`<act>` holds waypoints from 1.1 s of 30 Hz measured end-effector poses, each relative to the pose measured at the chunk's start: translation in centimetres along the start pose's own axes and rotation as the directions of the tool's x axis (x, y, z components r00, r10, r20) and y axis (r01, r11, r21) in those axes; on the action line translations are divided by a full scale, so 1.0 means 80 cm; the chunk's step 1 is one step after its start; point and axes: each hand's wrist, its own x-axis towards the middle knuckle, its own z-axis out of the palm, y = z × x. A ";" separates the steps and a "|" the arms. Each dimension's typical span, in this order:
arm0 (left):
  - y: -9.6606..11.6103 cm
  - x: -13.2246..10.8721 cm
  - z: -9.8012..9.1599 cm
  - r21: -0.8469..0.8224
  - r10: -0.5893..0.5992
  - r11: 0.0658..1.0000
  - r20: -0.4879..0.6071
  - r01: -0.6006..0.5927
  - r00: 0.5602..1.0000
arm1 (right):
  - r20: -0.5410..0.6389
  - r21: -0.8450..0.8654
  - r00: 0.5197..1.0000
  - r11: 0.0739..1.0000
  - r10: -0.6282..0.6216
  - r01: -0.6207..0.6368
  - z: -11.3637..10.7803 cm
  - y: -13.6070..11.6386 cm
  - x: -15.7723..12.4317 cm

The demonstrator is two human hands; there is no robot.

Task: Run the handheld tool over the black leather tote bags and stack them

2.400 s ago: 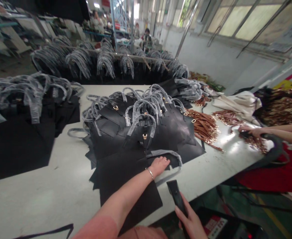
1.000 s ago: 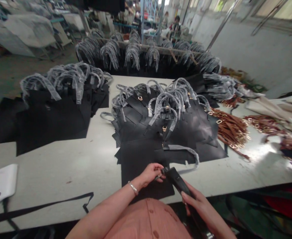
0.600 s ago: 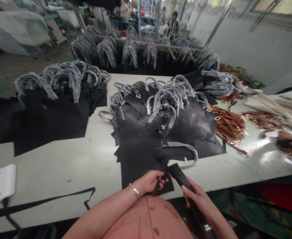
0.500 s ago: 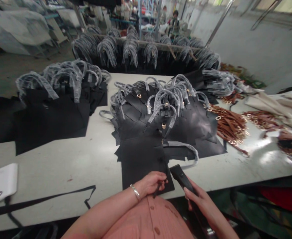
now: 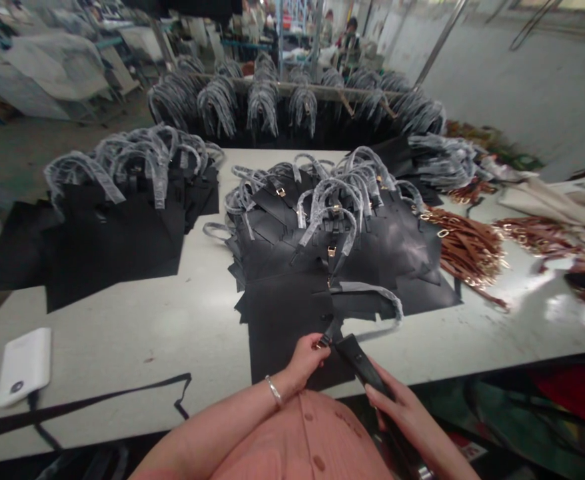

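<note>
No brand can be read anywhere. The white device (image 5: 25,367) at the left of the counter (image 5: 122,340) bears a round dark mark near its lower edge, and any print above it is too faint to make out. A red and white label (image 5: 469,450) low on the right is blurred past reading, as are the brown marks on the front of the salmon shirt (image 5: 282,440).

The person's right hand (image 5: 392,400) is wrapped around a black handheld tool (image 5: 365,370). Its long axis runs diagonally, the broad, flat head up and to the left, just beside the left hand (image 5: 308,359), and the handle down to the right, where a silvery band shows at the bottom edge.

The left hand is pinched narrow on a short black strap (image 5: 331,328) with a metal buckle (image 5: 324,341) at the fingertips. The strap slants from the fingers up and to the right, over the black panel (image 5: 282,313) at the counter's near edge. To the right of that panel a plastic-wrapped handle (image 5: 392,300) lies in an arc, bulging rightward. Behind it is a pile of black bag pieces (image 5: 372,247), with brown straps (image 5: 467,250) bundled to its right.
</note>
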 end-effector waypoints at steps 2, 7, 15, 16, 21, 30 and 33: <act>0.001 -0.001 0.000 0.022 0.058 0.998 0.063 -0.060 0.996 | 0.027 0.016 1.000 1.000 0.001 -0.002 0.001 -0.005 -0.001; 0.000 0.001 -0.003 0.130 0.127 0.980 0.154 -0.148 0.980 | 0.115 0.082 0.993 0.997 -0.014 0.005 0.001 -0.013 0.000; 0.006 0.007 -0.005 0.181 0.163 0.964 0.166 -0.193 0.973 | 0.124 0.138 0.992 0.990 -0.011 -0.006 0.001 -0.019 0.004; 0.007 0.008 -0.003 0.178 0.158 0.966 0.166 -0.187 0.973 | 0.126 0.140 0.992 0.990 0.001 -0.019 0.001 -0.020 0.004; 0.018 0.012 0.004 0.091 0.136 0.984 0.174 -0.153 0.975 | 0.086 0.136 0.996 0.991 -0.012 0.000 -0.001 -0.027 0.007; 0.020 0.002 0.016 0.018 0.003 1.000 0.204 -0.006 0.979 | 0.016 0.158 1.000 0.987 -0.022 0.019 -0.010 -0.034 0.014; 0.023 0.000 0.021 -0.099 -0.039 0.993 0.196 0.059 0.980 | -0.060 0.164 0.996 0.984 -0.061 0.070 -0.020 -0.036 0.016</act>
